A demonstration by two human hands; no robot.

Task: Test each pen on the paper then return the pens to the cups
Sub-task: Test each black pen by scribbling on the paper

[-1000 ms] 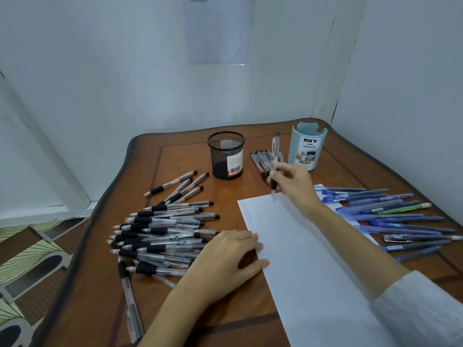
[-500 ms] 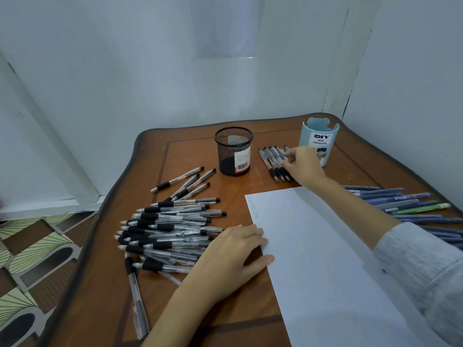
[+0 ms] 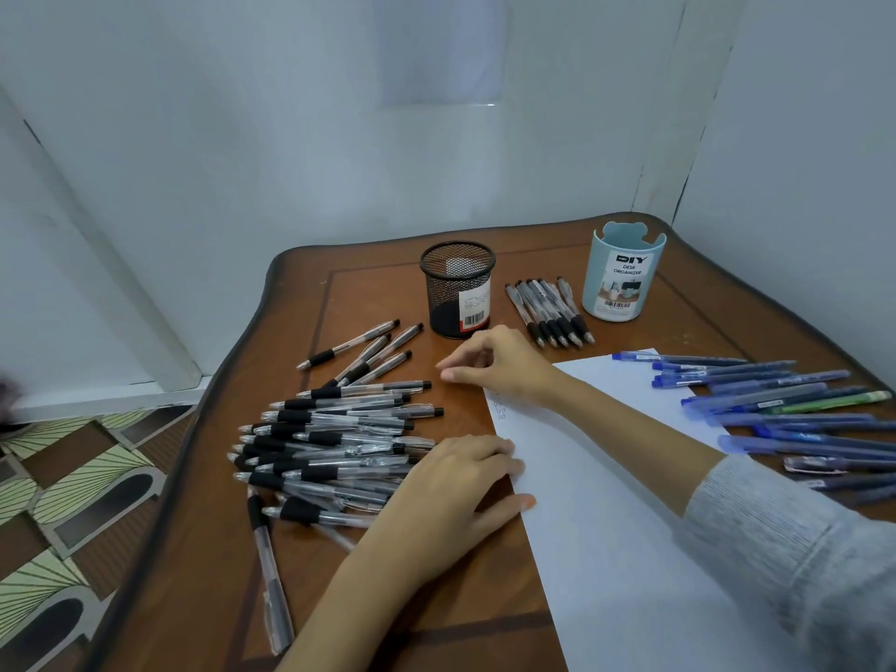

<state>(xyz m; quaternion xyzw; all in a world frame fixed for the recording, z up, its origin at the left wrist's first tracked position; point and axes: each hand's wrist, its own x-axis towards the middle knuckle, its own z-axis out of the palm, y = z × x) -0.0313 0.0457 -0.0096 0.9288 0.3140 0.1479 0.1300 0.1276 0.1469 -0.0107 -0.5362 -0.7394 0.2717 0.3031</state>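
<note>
Left hand (image 3: pixel 456 482) lies spread on the paper (image 3: pixel 606 502); right hand (image 3: pixel 494 366), loosely curled and empty, hovers over the centre of the tabletop (image 3: pixel 368 303), beside the black pens (image 3: pixel 339 443).

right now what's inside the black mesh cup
No pens stick up past the rim of the black mesh cup, and its upper part looks empty. Its dark bottom and the part behind the barcode label are hidden.
</note>
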